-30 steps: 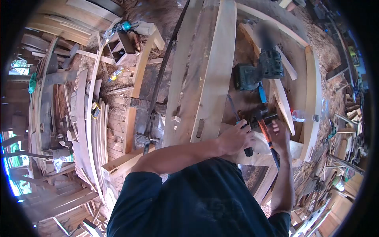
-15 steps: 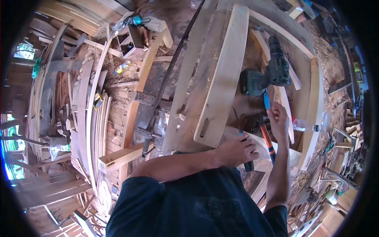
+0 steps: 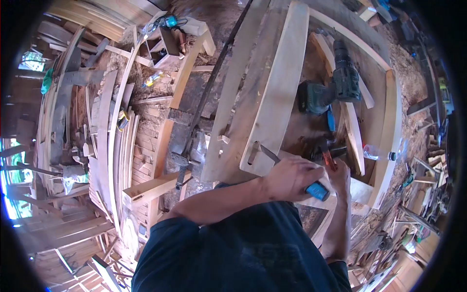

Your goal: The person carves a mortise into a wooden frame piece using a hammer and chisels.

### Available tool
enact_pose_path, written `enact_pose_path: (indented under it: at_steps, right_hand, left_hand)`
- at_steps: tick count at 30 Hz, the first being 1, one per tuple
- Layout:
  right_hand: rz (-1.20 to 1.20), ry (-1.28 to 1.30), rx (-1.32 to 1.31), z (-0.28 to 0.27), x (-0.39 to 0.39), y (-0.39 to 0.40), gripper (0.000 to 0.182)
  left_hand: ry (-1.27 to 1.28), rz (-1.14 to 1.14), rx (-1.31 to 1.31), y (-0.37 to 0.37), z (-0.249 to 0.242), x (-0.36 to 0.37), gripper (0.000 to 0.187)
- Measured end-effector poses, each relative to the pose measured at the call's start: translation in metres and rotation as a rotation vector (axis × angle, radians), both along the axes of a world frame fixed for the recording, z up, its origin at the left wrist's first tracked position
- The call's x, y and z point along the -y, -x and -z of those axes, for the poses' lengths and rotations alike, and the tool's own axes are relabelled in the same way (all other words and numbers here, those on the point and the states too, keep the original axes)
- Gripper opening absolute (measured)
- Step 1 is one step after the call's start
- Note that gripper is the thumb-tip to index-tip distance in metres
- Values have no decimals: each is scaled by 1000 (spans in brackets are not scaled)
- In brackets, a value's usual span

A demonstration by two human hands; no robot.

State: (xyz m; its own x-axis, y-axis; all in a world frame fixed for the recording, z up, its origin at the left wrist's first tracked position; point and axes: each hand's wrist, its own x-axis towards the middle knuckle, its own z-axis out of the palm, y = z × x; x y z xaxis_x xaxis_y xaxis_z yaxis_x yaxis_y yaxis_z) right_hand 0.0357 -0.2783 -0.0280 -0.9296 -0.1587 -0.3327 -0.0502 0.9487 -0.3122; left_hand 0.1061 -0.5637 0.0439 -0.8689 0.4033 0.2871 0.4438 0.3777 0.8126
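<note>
My left hand (image 3: pixel 293 179) is wrapped round a chisel with a blue handle (image 3: pixel 317 191). Its blade (image 3: pixel 269 154) points up and left, with the tip close to the slot (image 3: pixel 253 153) in a pale board (image 3: pixel 279 92). Beside it, my right hand (image 3: pixel 339 176) is closed on the orange handle of a hammer (image 3: pixel 329 159), whose head is hard to make out. Just above lies a blue-handled tool (image 3: pixel 331 119), next to a dark green cordless drill (image 3: pixel 344 82).
A wooden frame rail (image 3: pixel 389 117) borders the right side, with a clear plastic bottle (image 3: pixel 377 153) inside it. Loose wood strips (image 3: pixel 353 131) lie near the drill. At the left stand a long clamp (image 3: pixel 181 168) and a timber post (image 3: pixel 160 187).
My right hand has left the blue-handled tool and taken hold of the hammer. My left hand has tilted the chisel, bringing its blade to the board's slot.
</note>
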Motion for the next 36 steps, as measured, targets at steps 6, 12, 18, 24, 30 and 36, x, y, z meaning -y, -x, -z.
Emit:
enact_pose_path:
  at_steps: [6, 12, 18, 24, 30, 36]
  right_hand:
    - [-56, 90, -176, 9, -11, -8, 25]
    - [174, 321, -89, -64, 4, -40, 20]
    - [215, 877, 367, -143, 49, -62, 34]
    - [-139, 549, 96, -175, 108, -38, 17]
    - [-230, 402, -86, -227, 155, 11, 30]
    - [-292, 267, -171, -226, 184, 52, 32]
  left_hand:
    - [-137, -163, 20, 16, 0, -5, 40]
    - [-514, -258, 374, 34, -17, 64, 23]
    - [-706, -302, 516, 51, -13, 93, 17]
    - [-658, -387, 598, 68, 5, 99, 25]
    - [-704, -380, 568, 76, 12, 92, 23]
    - [-660, -396, 577, 79, -2, 93, 15]
